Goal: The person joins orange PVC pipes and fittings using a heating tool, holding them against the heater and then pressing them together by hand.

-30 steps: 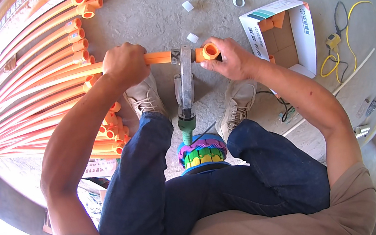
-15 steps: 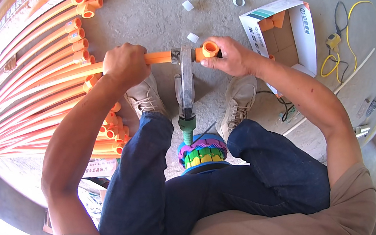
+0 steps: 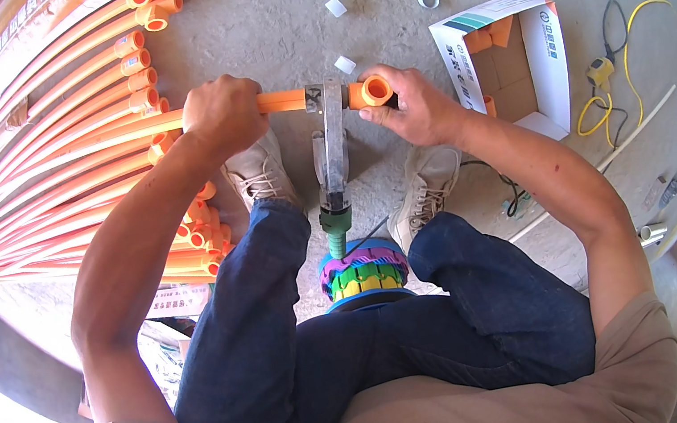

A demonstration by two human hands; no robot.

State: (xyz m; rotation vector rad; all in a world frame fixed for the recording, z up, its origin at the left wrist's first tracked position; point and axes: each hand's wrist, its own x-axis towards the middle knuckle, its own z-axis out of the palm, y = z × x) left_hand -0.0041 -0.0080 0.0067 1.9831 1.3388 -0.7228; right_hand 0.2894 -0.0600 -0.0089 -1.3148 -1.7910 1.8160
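My left hand (image 3: pixel 226 115) is wrapped round an orange plastic pipe (image 3: pixel 283 102) that runs in from the left. The pipe's end meets one side of a pipe welding iron (image 3: pixel 334 149), a flat metal heating plate with dark sockets and a green handle (image 3: pixel 336 223). On the plate's other side sits an orange tee fitting (image 3: pixel 376 91), its round opening facing up. Fingers and thumb of my right hand (image 3: pixel 419 104) grip that tee. The iron stands upright between my shoes, in front of a multicoloured stool (image 3: pixel 365 272).
Many orange pipes with fittings (image 3: pixel 74 199) fan out at the left. A white carton (image 3: pixel 553 65) holding orange fittings stands at the right. White caps (image 3: pixel 345 63) lie scattered on the concrete floor. Yellow and black cables (image 3: pixel 604 88) and a thin white rod (image 3: pixel 633 134) lie farther right.
Almost nothing has changed. Both hands keep their grip, with the pipe and tee still against the iron; the whole view has shifted very slightly.
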